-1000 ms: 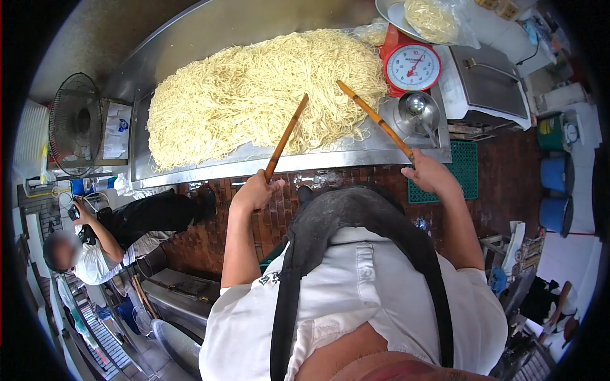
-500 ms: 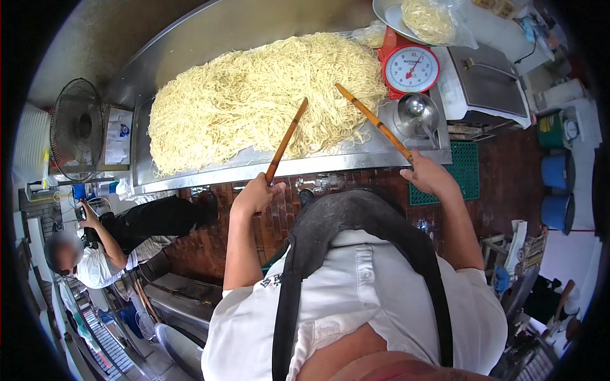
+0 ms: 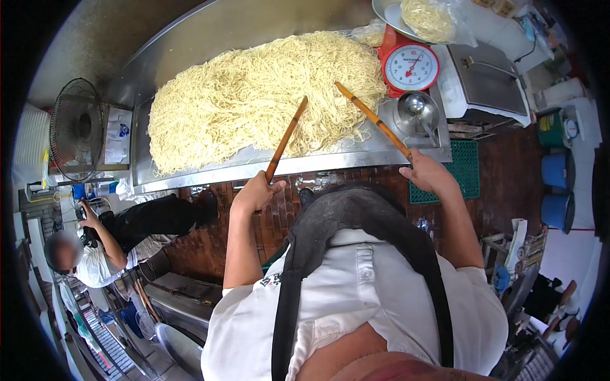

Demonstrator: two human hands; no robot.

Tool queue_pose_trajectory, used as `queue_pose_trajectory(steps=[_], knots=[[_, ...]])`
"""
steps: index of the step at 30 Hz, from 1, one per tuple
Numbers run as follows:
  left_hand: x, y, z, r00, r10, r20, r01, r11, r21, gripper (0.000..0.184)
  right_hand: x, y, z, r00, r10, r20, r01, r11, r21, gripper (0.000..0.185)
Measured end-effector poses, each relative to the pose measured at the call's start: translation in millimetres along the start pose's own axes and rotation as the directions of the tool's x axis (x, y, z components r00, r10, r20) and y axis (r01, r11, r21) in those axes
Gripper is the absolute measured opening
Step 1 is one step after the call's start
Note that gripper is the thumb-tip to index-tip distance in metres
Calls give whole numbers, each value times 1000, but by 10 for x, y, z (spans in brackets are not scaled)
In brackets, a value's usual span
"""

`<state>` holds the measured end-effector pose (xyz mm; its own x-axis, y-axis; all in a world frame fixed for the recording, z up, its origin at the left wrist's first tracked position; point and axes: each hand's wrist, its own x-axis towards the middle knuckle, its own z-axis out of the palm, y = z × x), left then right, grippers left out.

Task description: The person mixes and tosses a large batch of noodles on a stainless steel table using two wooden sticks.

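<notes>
My left hand is closed around the lower end of a brown wooden stick, which slants up over the noodles. Another wooden stick, with dark bands, has its lower end in my right hand, closed on it. The two stick tips are apart, over or against a broad heap of pale yellow noodles. Whether the tips touch the noodles I cannot tell. Beneath the heap is a steel tray table with a raised front edge.
A red dial scale and a metal bowl with a ladle stand at the heap's right. A fan is at the left. Another person is at lower left, near the table. A green mat lies on the floor.
Both hands and both sticks are almost where they were. At the far lower right edge, a person's arm-like shape has shifted slightly.
</notes>
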<state>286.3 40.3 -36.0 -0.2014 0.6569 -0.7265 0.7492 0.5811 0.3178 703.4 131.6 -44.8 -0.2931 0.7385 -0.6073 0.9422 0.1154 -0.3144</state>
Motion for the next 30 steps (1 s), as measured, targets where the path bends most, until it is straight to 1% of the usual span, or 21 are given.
queue_pose_trajectory(steps=[6, 9, 12, 18, 21, 27, 30], knots=[[-2, 6, 5, 1000, 7, 2, -7, 1000, 0, 60, 8, 23, 24, 1000, -5, 11, 5, 1000, 16, 69], [18, -25, 34, 1000, 13, -4, -13, 1000, -1, 61, -10, 8, 63, 1000, 19, -15, -18, 999, 49, 64], [-3, 3, 34, 1000, 5, -7, -5, 1000, 1, 62, -36, -48, 38, 999, 49, 0, -49, 997, 59, 67], [-44, 68, -13, 1000, -1, 5, 1, 1000, 9, 63, -20, -55, -35, 998, 46, 44, -48, 999, 23, 66], [-50, 77, -16, 1000, -5, 0, 5, 1000, 17, 64, 23, 16, 42, 1000, 3, -31, -3, 1000, -11, 72], [-63, 84, -16, 1000, 0, 5, 0, 1000, 0, 64, 33, 20, 50, 1000, 3, -4, -3, 1000, -8, 74], [-69, 93, -9, 1000, -8, 6, 8, 1000, -5, 62, 34, 24, 90, 1000, 13, -23, -12, 999, 43, 65]])
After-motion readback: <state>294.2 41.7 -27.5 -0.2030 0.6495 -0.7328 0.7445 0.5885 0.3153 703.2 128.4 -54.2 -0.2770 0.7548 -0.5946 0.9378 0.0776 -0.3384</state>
